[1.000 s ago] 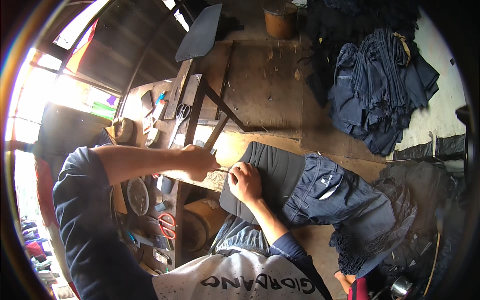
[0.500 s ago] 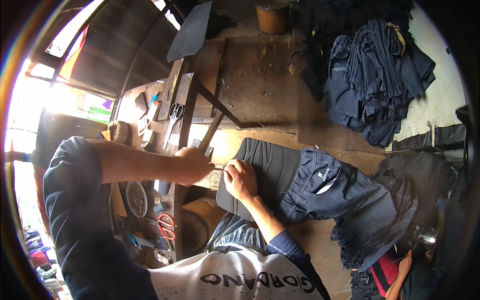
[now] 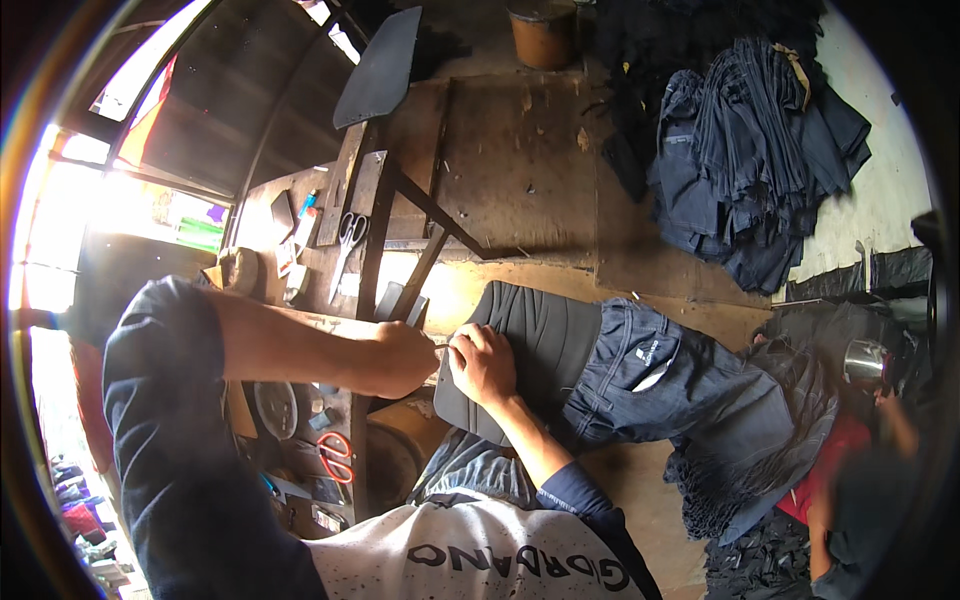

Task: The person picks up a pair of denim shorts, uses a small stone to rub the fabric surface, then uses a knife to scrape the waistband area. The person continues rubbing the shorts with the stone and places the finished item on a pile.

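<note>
A dark grey padded panel [image 3: 545, 335] lies over the bench edge, with a pair of blue jeans [image 3: 690, 390] spread to its right. My right hand [image 3: 482, 362] rests on the panel's left edge, fingers curled over it. My left hand [image 3: 405, 358] is a closed fist right beside it, touching that same edge. A thin pale sliver shows between the two hands; what it is cannot be made out. My left arm in a dark blue sleeve reaches in from the left.
Steel scissors [image 3: 348, 238] lie on the wooden bench [image 3: 520, 170], and red-handled scissors [image 3: 335, 455] lower down. A heap of dark blue garments [image 3: 760, 150] sits far right, a brown bucket [image 3: 543, 35] at the top. Another person in red [image 3: 840, 470] is at the lower right.
Both hands stay together at the panel's left edge, shifting only slightly. The view has tilted, bringing the person in red into sight at the lower right.
</note>
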Available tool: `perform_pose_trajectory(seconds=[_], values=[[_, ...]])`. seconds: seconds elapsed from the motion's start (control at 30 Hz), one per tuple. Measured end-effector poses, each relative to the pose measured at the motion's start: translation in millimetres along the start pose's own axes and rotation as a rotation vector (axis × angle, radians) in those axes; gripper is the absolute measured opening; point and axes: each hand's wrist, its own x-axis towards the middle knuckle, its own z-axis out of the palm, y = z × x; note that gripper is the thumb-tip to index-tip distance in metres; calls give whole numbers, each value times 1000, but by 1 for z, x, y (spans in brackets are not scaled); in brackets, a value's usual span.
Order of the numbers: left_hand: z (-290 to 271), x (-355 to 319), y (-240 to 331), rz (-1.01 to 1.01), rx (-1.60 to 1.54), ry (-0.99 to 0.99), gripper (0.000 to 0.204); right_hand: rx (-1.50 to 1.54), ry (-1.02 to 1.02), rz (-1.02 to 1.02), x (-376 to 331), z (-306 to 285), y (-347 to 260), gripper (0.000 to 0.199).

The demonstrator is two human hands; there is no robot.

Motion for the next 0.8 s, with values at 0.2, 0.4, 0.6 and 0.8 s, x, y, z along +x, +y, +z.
perform_pose_trajectory(seconds=[0.2,0.4,0.6,0.8], values=[[12,19,-38,67,6,2,23,-43,-2,-60,1,-1,1,8],[10,24,-76,-233,-876,-354,23,-49,4,-48,-1,-1,-1,9],[-6,9,4,81,74,75,22,-10,18,-60,-1,-3,-1,9],[-2,21,-62,-75,-370,-221,28,-19,-21,-53,0,-3,0,8]])
